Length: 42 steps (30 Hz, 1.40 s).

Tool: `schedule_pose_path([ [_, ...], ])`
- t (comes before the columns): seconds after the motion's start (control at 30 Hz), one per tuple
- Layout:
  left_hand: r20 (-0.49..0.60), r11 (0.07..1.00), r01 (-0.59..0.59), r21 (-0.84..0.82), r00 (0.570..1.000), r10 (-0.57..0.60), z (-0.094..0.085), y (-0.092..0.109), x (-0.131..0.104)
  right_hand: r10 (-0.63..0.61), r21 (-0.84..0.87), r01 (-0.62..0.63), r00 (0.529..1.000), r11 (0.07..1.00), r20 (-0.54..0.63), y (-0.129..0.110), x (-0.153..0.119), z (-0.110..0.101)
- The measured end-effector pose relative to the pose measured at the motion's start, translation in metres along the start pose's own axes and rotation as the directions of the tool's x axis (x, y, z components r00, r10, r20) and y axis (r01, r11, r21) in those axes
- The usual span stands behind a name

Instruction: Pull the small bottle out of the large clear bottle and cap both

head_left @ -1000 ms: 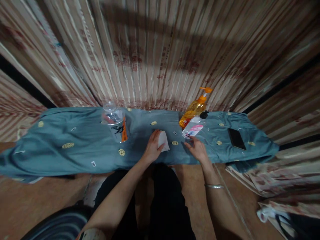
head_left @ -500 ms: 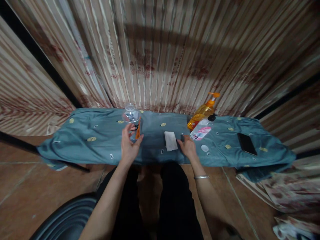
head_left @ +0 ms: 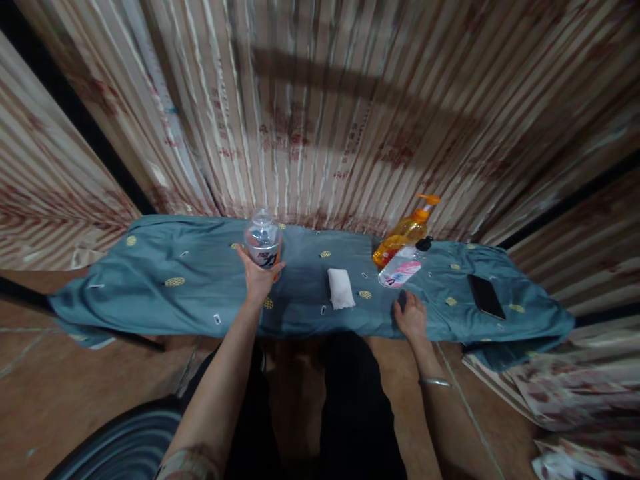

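Note:
My left hand [head_left: 259, 275] is wrapped round the lower part of a clear plastic bottle [head_left: 263, 237] with an orange and black label. The bottle stands upright, its open mouth showing no lid. Fingers curled downward, my right hand [head_left: 413, 316] rests on the cloth near the front edge, below the clear pump bottle [head_left: 401, 268] with a pink label and black top. It covers the spot where a white round disc lay, and whatever is under its fingers is hidden. Between the hands lies a folded white cloth or tissue [head_left: 341, 289].
An orange pump bottle [head_left: 403, 237] stands behind the pink-labelled one. A black phone-like slab [head_left: 486, 297] lies at the right. Teal patterned cloth [head_left: 150, 300] covers the narrow table, with a striped curtain [head_left: 310, 133] behind. A dark ribbed round object [head_left: 120, 443] is on the floor at lower left.
My left hand has closed round the clear bottle, having been open beside it. My right hand has moved from beside the white cloth rightward, over the white disc, which no longer shows.

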<state>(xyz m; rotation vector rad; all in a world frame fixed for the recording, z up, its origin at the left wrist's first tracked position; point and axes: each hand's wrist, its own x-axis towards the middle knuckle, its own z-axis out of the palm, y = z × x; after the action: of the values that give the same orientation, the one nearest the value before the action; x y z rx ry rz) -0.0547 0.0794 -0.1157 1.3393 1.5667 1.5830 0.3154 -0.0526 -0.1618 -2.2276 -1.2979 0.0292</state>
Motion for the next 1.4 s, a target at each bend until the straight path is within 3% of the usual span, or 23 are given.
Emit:
schedule_pose_path([
  [0.2,0.068,0.997,0.054,0.060,0.996,-0.058,0.003,0.009,-0.003,-0.037,0.204,0.030,0.999,0.978,0.030,-0.013,-0.008,-0.016],
  [0.27,0.129,0.997,0.039,0.059,0.991,-0.047,0.007,0.014,-0.011,-0.084,0.303,0.062,0.995,0.951,0.062,-0.032,-0.006,-0.020],
  [0.37,0.221,0.999,0.006,0.054,0.975,-0.018,0.014,0.020,-0.024,-0.206,0.470,0.130,0.972,0.873,0.113,-0.084,0.001,-0.032],
  [0.4,0.247,0.999,-0.005,0.050,0.969,-0.007,0.017,0.021,-0.028,-0.255,0.540,0.153,0.960,0.828,0.118,-0.106,0.004,-0.038],
  [0.5,0.294,0.999,-0.032,0.044,0.956,0.018,0.021,0.021,-0.036,-0.409,0.840,0.174,0.910,0.513,0.061,-0.177,0.016,-0.059],
  [0.57,0.304,0.998,-0.042,0.042,0.952,0.028,0.022,0.020,-0.037,-0.469,0.917,0.175,0.883,0.358,0.015,-0.218,0.024,-0.069],
  [0.63,0.309,0.998,-0.051,0.039,0.950,0.037,0.021,0.018,-0.037,-0.535,0.949,0.153,0.844,0.275,0.019,-0.247,0.031,-0.072],
  [0.7,0.315,0.998,-0.062,0.032,0.948,0.049,0.020,0.017,-0.037,-0.596,0.944,0.171,0.802,0.283,0.034,-0.265,0.036,-0.069],
  [0.8,0.324,0.997,-0.077,0.021,0.944,0.066,0.019,0.015,-0.037,-0.656,0.882,0.281,0.753,0.379,0.042,-0.275,0.041,-0.058],
  [0.97,0.341,0.996,-0.089,0.004,0.936,0.083,0.019,0.015,-0.036,-0.681,0.703,0.486,0.732,0.519,-0.004,-0.276,0.046,-0.052],
  [1.13,0.361,0.995,-0.096,-0.008,0.928,0.092,0.017,0.018,-0.036,-0.735,0.524,0.646,0.676,0.555,-0.053,-0.278,0.041,-0.058],
  [1.3,0.372,0.995,-0.096,-0.006,0.924,0.091,0.015,0.019,-0.035,-0.763,0.373,0.712,0.646,0.595,-0.019,-0.276,0.029,-0.064],
  [1.4,0.381,0.996,-0.095,-0.004,0.920,0.089,0.013,0.019,-0.035,-0.801,0.325,0.751,0.597,0.574,0.036,-0.273,0.028,-0.073],
])
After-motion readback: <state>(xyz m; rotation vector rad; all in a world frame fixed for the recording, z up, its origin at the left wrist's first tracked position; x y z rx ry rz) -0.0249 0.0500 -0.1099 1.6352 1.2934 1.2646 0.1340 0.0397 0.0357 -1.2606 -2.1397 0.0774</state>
